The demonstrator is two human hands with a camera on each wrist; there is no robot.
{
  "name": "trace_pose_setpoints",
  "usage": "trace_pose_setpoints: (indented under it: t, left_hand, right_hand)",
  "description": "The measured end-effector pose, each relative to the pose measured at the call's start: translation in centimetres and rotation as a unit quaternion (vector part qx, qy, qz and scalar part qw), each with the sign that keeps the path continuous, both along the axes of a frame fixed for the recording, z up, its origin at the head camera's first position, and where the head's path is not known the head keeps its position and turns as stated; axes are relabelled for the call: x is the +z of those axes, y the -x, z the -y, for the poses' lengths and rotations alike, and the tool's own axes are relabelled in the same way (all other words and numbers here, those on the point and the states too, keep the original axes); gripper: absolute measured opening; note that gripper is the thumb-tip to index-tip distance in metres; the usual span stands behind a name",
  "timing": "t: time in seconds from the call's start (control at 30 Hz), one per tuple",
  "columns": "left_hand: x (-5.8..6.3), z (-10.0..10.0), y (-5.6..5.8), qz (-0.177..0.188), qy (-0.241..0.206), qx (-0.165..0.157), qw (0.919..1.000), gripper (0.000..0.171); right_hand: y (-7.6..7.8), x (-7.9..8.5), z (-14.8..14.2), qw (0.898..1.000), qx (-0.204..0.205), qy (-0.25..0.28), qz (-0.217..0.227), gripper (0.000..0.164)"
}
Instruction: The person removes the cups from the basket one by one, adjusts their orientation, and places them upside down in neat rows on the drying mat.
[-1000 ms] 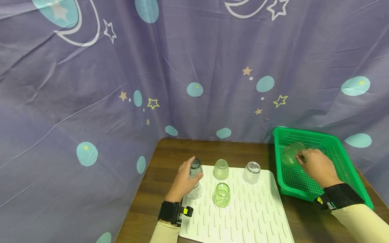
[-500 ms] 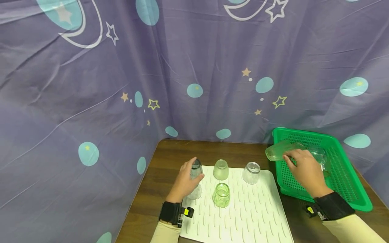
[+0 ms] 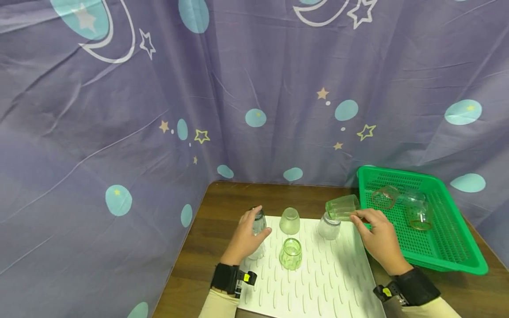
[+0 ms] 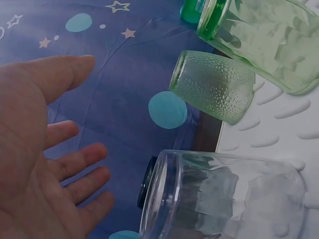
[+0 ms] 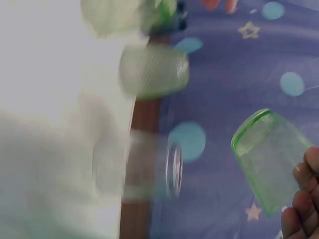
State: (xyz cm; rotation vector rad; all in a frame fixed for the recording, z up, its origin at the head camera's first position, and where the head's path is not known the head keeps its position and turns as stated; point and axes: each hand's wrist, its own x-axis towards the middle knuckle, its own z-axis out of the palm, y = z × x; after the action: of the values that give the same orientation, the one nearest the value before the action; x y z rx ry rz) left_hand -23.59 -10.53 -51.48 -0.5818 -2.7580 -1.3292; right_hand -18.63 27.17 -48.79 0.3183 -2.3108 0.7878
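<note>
My right hand (image 3: pixel 379 238) pinches a light green drinking glass (image 3: pixel 343 207), held tilted on its side over the back right of the white ridged mat (image 3: pixel 318 287). Below it a clear glass (image 3: pixel 329 230) stands on the mat. My left hand (image 3: pixel 244 238), fingers extended and thumb apart, hovers beside a dark grey glass (image 3: pixel 260 223) and a clear glass (image 4: pixel 239 194) at the mat's left. Between fingers and glass a gap shows in the left wrist view. A textured pale green glass (image 3: pixel 290 221) and a brighter green glass (image 3: pixel 291 255) stand mid-mat.
A green plastic basket (image 3: pixel 457 266) stands right of the mat, holding a glass with a reddish rim (image 3: pixel 383 199) and an amber-tinted glass (image 3: pixel 419 216), among others hard to separate. Behind the brown wooden table (image 3: pixel 234 191) hangs a purple patterned curtain (image 3: pixel 270 150).
My right hand has lifted the light green glass out of the basket and carried it left, over the mat. The left hand has hardly moved.
</note>
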Motion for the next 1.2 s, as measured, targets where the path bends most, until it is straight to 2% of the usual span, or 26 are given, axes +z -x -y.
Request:
trace_pose_setpoints:
  t: [0.23,0.33,0.4,0.47,0.53,0.6,0.77,0.9,1.03,1.1,1.2]
  left_hand:
    - [0.2,-0.4,-0.2,0.002,-0.006,-0.015,0.9999,0.077]
    - [0.4,-0.7,-0.3,-0.007,-0.014,-0.026,0.9995,0.076]
    - [0.5,-0.8,-0.3,-0.018,-0.024,-0.035,0.9990,0.073]
    - [0.6,-1.1,-0.5,-0.025,-0.037,-0.047,0.9979,0.071]
    - [0.9,-1.3,-0.7,-0.028,-0.048,-0.062,0.9965,0.070]
    - [1.0,-1.6,-0.9,-0.030,-0.054,-0.074,0.9953,0.071]
    - [1.3,-2.3,-1.2,-0.034,-0.054,-0.090,0.9939,0.076]
    - [1.5,-2.8,-1.3,-0.035,-0.050,-0.105,0.9927,0.082]
    - [1.7,-3.4,-1.4,-0.032,-0.033,-0.133,0.9900,0.091]
    - [1.8,-3.7,-1.6,-0.029,-0.030,-0.148,0.9881,0.096]
    - [1.8,-4.2,-1.8,-0.026,-0.036,-0.164,0.9855,0.098]
  right_hand:
    - [-0.4,-0.6,2.0,0.996,0.020,0.087,0.009,0.014]
    - [-0.5,-1.0,2.6,0.992,0.028,0.122,0.027,0.012]
    - [-0.6,-1.4,3.0,0.986,0.049,0.153,0.051,0.010]
    - [-0.9,-1.6,3.4,0.975,0.079,0.193,0.083,0.010]
    - [-1.3,-1.9,3.8,0.958,0.111,0.237,0.117,0.012]
    - [-1.5,-2.2,4.3,0.937,0.141,0.283,0.150,0.015]
    - [-1.8,-3.0,5.3,0.877,0.236,0.366,0.205,0.023]
    - [-2.0,-3.4,6.1,0.824,0.329,0.402,0.226,0.022]
    - [-2.1,-3.5,6.7,0.780,0.396,0.414,0.254,0.021]
    - [-2.2,-3.6,7.1,0.764,0.412,0.415,0.272,0.021]
    - [-2.2,-3.9,7.5,0.749,0.432,0.412,0.289,0.022]
